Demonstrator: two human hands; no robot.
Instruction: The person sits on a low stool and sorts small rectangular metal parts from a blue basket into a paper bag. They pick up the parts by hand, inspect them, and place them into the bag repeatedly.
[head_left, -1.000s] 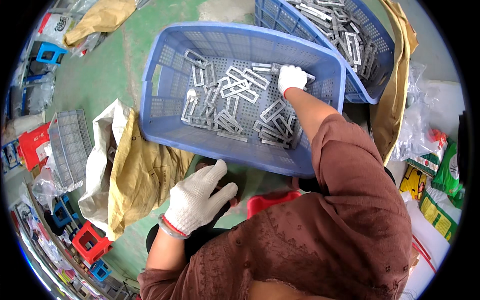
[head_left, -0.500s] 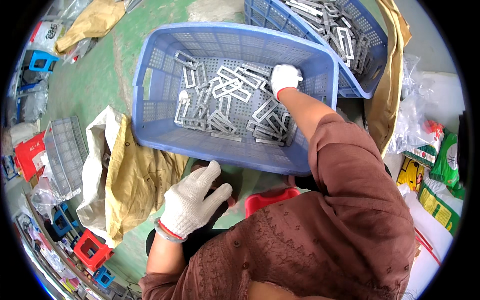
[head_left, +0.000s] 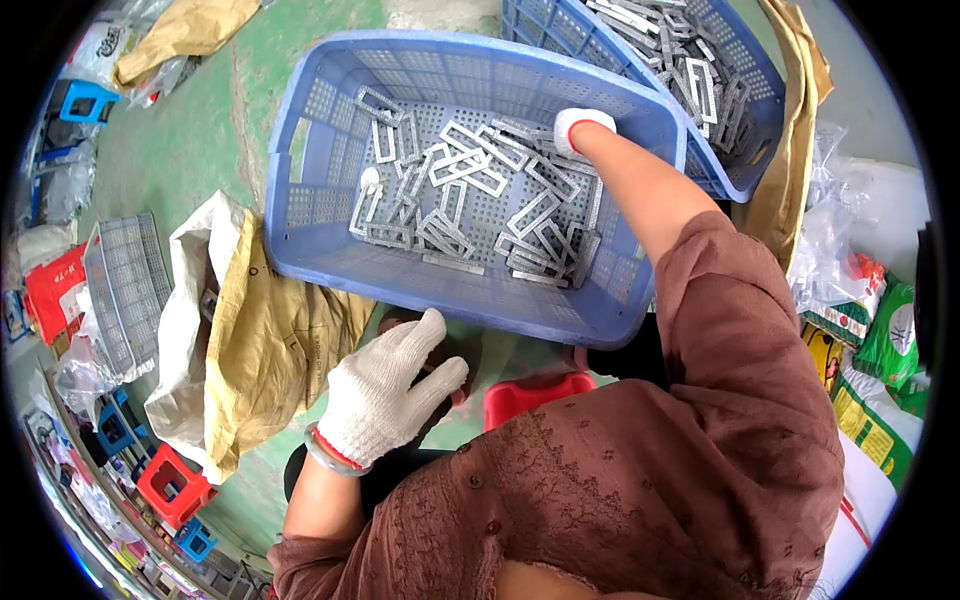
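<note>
A: How is the right hand [head_left: 584, 128] working?
B: It's at the far right corner inside the blue perforated basket [head_left: 545, 312]. The glove hides its fingers, so nobody can tell whether they grip anything.
A: And the left hand [head_left: 388, 388]?
B: Empty, fingers loosely spread, just outside the near rim; it could steady that rim.
A: Any advice for the reach?
B: Probably lift by one long side, since the slim rectangular metal frames [head_left: 445, 237] overlap and could snag.
A: Where are they?
B: Scattered across the basket's floor, mostly flat. The second blue basket [head_left: 580, 40], behind, holds a denser heap of similar frames.
</note>
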